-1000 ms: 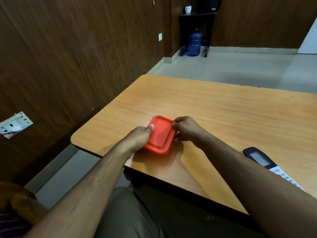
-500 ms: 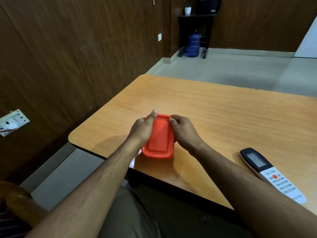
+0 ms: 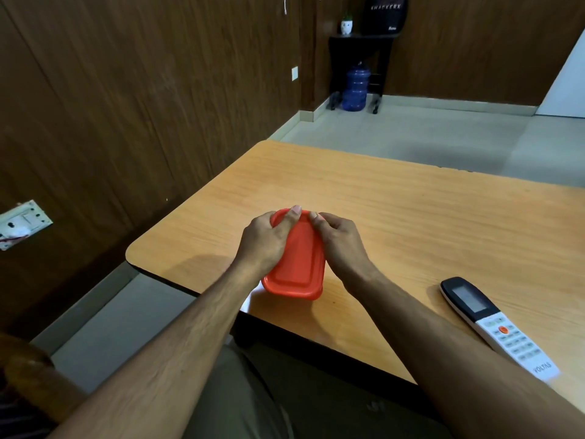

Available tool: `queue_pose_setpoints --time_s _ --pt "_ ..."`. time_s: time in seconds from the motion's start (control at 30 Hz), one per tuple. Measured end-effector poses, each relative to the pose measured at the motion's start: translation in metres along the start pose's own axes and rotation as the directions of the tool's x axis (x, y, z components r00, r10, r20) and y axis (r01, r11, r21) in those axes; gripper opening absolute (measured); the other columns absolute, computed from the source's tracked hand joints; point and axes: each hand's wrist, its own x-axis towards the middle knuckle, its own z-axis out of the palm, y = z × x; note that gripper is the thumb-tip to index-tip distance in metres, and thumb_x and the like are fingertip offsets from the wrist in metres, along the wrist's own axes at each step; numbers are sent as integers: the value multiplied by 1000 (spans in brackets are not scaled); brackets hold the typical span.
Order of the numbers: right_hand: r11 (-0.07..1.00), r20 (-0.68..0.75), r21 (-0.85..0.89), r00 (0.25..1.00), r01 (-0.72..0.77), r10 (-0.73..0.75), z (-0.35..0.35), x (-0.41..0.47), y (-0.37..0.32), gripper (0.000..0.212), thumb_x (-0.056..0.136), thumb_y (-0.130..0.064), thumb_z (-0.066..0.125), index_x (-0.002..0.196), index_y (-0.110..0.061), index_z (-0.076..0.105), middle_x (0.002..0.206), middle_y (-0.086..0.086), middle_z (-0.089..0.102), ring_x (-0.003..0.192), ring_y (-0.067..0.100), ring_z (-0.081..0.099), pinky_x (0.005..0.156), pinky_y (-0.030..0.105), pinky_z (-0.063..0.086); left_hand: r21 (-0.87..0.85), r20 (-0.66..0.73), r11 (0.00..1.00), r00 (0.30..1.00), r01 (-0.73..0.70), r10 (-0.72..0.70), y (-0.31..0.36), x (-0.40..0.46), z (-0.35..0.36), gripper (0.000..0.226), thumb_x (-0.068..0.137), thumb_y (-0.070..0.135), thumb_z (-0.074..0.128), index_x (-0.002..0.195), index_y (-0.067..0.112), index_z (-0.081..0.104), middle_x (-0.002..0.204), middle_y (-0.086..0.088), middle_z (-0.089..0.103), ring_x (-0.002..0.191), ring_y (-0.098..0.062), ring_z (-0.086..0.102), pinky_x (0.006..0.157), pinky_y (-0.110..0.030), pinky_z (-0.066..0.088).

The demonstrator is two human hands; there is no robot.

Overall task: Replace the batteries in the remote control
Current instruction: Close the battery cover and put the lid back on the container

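Note:
A small red plastic box with its lid on (image 3: 299, 264) sits near the front left corner of the wooden table (image 3: 395, 210). My left hand (image 3: 264, 240) grips its left side, thumb lying across the far edge of the lid. My right hand (image 3: 338, 240) holds the right side, fingertips pinched at the lid's far corner. A white and black remote control (image 3: 493, 324) with a small screen and an orange button lies face up by the table's front edge, right of my right forearm. No batteries are visible.
A dark wood-panelled wall runs along the left, with a white switch plate (image 3: 22, 223) low down. Grey floor lies beyond the table. A black stand with a blue water jug (image 3: 356, 90) is in the far corner. A chair arm (image 3: 28, 372) shows at bottom left.
The red box has turned lengthways and slid toward the table's front edge. Both hands have shifted their hold to the lid's far end. More of the remote has come into view.

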Motion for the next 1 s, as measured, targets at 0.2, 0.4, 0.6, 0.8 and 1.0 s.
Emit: queue_pose_setpoints --time_s 0.2,0.4,0.6,0.8,1.0 --pt "998 5 -53 1000 21 -21 3 -6 -7 29 101 -36 50 93 -18 72 83 5 73 73 21 66 66 44 56 -60 2 997 999 51 -51 -3 -1 -2 46 83 71 52 85 27 66 90 1 71 83 -22 68 79 -49 58" --pt "969 373 -186 901 -162 223 -12 -28 3 56 85 -47 68 130 -20 50 113 5 68 91 20 70 69 31 55 12 -107 1000 994 19 -17 3 3 -10 51 88 71 42 80 24 60 84 -2 69 77 -23 67 78 -46 58" --pt "970 207 79 955 -231 211 -15 -26 -1 32 87 -24 73 109 -3 62 95 17 75 75 23 73 67 27 60 -6 64 994 992 107 -107 4 -8 -9 68 89 72 34 97 11 65 86 -12 72 70 -28 72 62 -40 61" --pt "979 231 17 954 -202 193 -11 -28 -6 33 89 -27 70 112 -4 62 99 16 74 82 25 74 73 31 61 30 7 999 1000 12 -12 -5 -17 -6 54 92 62 45 82 13 65 65 -11 70 46 -18 65 42 -23 48" --pt "991 125 18 983 -134 131 -22 -13 -26 30 97 -28 59 125 -22 52 107 11 65 82 31 69 73 38 60 124 113 992 993 -3 -11 -11 -11 -28 60 91 60 50 81 3 67 56 -11 67 42 -17 59 40 -22 42"
